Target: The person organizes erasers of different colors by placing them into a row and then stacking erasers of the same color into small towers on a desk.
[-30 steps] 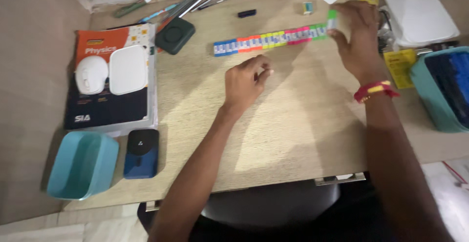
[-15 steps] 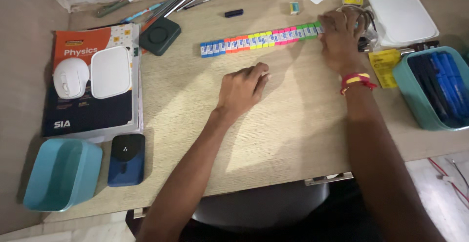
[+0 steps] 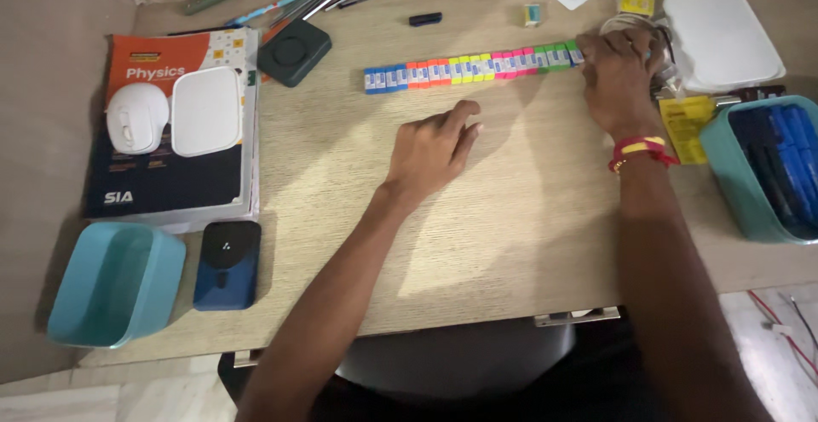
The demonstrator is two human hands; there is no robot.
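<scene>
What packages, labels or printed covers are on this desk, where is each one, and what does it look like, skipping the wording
Book: far left, flat; cover orange on top, dark below; white mouse and white case rest on it.
Yellow printed slip: right side, beside the teal tray.
Small yellow packet: top right, near the white box.
Row of erasers: white paper sleeves over blue, orange, yellow, pink and green; right hand at its right end, left hand flat below it.
</scene>
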